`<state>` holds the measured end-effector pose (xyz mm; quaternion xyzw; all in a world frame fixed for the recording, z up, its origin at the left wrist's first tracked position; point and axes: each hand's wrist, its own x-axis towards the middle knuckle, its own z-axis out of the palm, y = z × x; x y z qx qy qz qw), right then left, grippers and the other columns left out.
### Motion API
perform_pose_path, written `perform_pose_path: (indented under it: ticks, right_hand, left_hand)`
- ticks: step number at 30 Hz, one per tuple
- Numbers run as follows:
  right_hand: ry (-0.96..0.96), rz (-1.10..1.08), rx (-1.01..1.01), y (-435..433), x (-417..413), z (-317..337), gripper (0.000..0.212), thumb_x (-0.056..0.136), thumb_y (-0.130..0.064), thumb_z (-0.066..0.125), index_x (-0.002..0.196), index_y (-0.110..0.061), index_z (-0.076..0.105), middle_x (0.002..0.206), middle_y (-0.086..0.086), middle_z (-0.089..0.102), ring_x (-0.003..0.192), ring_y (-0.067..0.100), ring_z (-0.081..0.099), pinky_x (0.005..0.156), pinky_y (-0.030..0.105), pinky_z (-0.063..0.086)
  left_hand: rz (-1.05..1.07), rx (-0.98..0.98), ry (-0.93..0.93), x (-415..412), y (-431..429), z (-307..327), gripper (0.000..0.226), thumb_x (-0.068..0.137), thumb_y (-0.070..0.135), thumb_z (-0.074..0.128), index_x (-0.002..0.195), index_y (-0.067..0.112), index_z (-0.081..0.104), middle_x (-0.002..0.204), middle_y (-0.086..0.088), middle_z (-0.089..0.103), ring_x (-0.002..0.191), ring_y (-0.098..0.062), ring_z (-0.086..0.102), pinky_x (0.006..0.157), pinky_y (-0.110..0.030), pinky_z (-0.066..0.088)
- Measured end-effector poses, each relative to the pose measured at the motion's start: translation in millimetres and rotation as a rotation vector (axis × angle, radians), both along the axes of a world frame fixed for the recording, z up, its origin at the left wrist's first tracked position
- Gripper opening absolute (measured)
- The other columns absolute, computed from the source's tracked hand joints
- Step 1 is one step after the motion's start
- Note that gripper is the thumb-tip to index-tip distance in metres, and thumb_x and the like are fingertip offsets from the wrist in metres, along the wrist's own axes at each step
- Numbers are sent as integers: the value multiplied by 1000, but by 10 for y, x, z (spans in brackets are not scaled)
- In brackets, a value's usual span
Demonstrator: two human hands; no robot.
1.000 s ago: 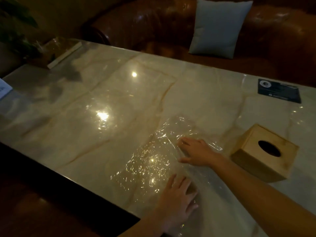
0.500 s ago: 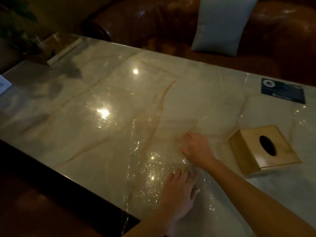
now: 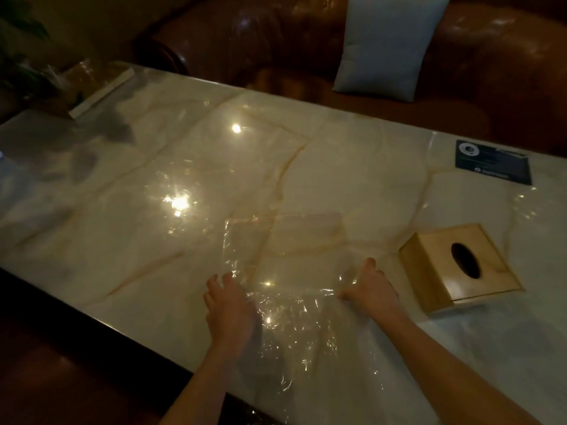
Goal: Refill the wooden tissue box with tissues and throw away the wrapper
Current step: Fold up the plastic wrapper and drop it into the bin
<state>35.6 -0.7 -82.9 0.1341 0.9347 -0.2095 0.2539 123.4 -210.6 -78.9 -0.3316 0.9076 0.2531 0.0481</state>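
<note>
A clear plastic wrapper [image 3: 285, 253] lies spread flat on the marble table [image 3: 153, 185], near the front edge. My left hand [image 3: 228, 308] rests on its left side with fingers curled at the edge. My right hand [image 3: 369, 288] pinches its right side between thumb and fingers. The wooden tissue box [image 3: 457, 265] stands to the right of my right hand, apart from it; its oval slot faces up and looks dark, with no tissue showing.
A dark card [image 3: 494, 162] lies at the table's far right. A flat book-like object [image 3: 101, 90] sits at the far left corner by a plant. Behind the table is a brown leather sofa [image 3: 276, 41] with a pale cushion [image 3: 386, 44].
Both hands have moved apart to the wrapper's left and right sides. The wrapper now lies flatter and stretched out between them. The box has not moved.
</note>
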Motion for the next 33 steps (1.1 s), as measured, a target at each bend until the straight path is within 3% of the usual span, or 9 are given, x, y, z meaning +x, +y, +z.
perform_pose_path:
  ticks: [4, 6, 8, 12, 14, 18, 21, 26, 33]
  right_hand:
    - [-13, -43, -18, 41, -39, -7, 43, 77, -24, 64, 110, -7, 42, 107, 18, 64, 99, 31, 61, 84, 36, 45]
    - [14, -44, -116, 100, -33, -25, 10, 78, -21, 61, 75, -15, 53, 71, 11, 57, 70, 23, 54, 68, 29, 42]
    - [39, -58, -231, 155, -17, -62, 29, 74, -13, 62, 50, -15, 45, 50, 2, 43, 52, 19, 40, 51, 24, 34]
    - [118, -112, -396, 244, -24, -66, 30, 73, -7, 61, 51, -17, 43, 52, 1, 41, 51, 14, 36, 48, 25, 28]
    - [110, -193, -515, 310, -49, -56, 30, 74, -5, 64, 52, -16, 47, 54, 3, 44, 52, 15, 39, 49, 25, 31]
    - [33, -314, -716, 418, -97, -6, 27, 77, 5, 63, 56, -9, 53, 52, 9, 51, 47, 17, 44, 47, 24, 35]
    - [-3, -343, -812, 456, -97, 3, 30, 81, 9, 58, 59, -8, 49, 49, 8, 52, 37, 10, 46, 40, 18, 38]
    - [-80, -353, -889, 521, -110, 18, 22, 85, 8, 56, 67, -4, 50, 55, 14, 56, 48, 22, 50, 51, 28, 36]
    - [-181, -293, -870, 607, -128, 28, 23, 90, -5, 55, 67, -4, 55, 50, 10, 60, 39, 17, 59, 31, 17, 37]
  left_hand:
    - [226, 261, 72, -61, -60, 4, 73, 67, 0, 74, 131, 6, 38, 134, -21, 38, 113, -31, 44, 94, -37, 42]
    - [352, 387, 91, -50, -136, -3, 79, 69, -6, 69, 136, 6, 29, 136, -23, 32, 110, -36, 47, 92, -39, 46]
    - [315, 376, 29, -18, -215, -63, 76, 72, -3, 67, 137, 5, 26, 129, -25, 44, 110, -39, 52, 90, -41, 46]
    - [285, 452, 34, -41, -256, -17, 13, 73, -3, 66, 78, 9, 66, 72, -12, 70, 66, -24, 65, 61, -27, 49]
    - [297, 610, 133, -73, -242, -12, 25, 75, -5, 64, 60, 14, 63, 56, -4, 62, 55, -18, 56, 54, -23, 44]
    - [355, 712, 279, -160, -237, 67, 18, 79, 0, 63, 78, 17, 59, 73, -4, 59, 68, -21, 54, 55, -26, 41]
    - [296, 820, 164, -181, -266, 113, 26, 76, -2, 67, 93, 14, 56, 74, -5, 60, 60, -16, 53, 46, -21, 42]
    - [282, 883, 141, -175, -256, 140, 13, 80, -10, 60, 80, 3, 57, 62, -14, 58, 34, -8, 55, 36, -15, 43]
    - [299, 935, 199, -171, -222, 158, 24, 79, -5, 64, 98, 8, 59, 70, -15, 61, 35, -6, 56, 36, -13, 43]
